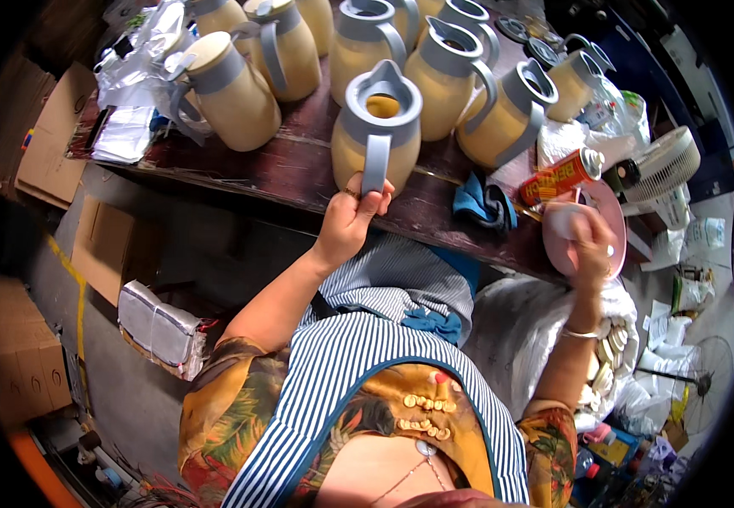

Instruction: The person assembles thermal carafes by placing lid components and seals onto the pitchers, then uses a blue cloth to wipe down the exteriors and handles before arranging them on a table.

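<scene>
A cream thermos jug (346, 152) with a grey collar, spout and handle stands at the table's near edge. Its top is uncovered, and a yellowish inside shows. My left hand (351, 216) is closed round the lower end of the handle. Over a pink oval dish (614, 203) on the right, my right hand (593, 241) is blurred by motion. Its fingers are closed on a whitish pad-like thing (563, 222) whose kind I cannot make out. A crumpled blue and dark cloth (481, 203) lies between the jug and the dish.
More jugs (447, 80) stand close behind, some lidded (231, 93), others uncovered. A red-orange spray can (561, 176) leans by the dish, near a small fan (667, 165). Plastic packaging (134, 93) lies at the left. A white sack of cream parts (608, 364) stands below the table.
</scene>
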`<state>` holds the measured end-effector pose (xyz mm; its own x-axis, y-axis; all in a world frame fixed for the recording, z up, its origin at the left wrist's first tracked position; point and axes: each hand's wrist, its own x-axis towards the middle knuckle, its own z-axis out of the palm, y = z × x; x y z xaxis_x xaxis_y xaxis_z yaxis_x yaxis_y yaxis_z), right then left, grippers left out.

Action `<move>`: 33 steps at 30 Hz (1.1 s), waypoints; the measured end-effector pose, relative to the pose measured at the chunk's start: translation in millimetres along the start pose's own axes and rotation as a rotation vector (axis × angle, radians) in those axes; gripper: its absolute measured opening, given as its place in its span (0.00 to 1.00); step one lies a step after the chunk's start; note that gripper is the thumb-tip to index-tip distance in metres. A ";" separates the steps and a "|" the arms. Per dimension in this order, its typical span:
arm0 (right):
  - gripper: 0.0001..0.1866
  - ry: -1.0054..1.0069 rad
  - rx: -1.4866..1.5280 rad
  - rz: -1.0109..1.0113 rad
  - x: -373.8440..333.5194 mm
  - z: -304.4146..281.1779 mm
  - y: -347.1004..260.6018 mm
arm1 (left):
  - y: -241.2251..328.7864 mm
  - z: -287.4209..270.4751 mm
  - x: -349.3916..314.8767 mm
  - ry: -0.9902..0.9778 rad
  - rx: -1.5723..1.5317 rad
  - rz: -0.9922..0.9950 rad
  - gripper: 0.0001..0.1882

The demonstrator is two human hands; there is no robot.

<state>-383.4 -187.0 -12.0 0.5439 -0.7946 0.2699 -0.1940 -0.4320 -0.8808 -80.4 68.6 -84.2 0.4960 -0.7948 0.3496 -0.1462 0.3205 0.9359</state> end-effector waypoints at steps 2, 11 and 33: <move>0.08 -0.255 -0.012 0.168 -14.4 70.8 -22.7 | 7.7 6.0 -8.6 0.027 -0.019 0.046 0.22; 0.09 -0.390 -0.126 -0.506 -7.2 182.2 -72.9 | 43.7 -24.9 10.6 0.085 0.498 0.288 0.16; 0.11 -0.286 1.348 0.696 -42.0 201.0 -49.2 | 34.4 -26.7 7.9 0.120 -1.204 -0.399 0.07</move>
<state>-232.6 -46.6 -58.3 0.8252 -0.4952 -0.2717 0.3040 0.7948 -0.5253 -58.6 87.1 -50.4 0.4093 -0.9123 -0.0109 0.8651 0.3843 0.3223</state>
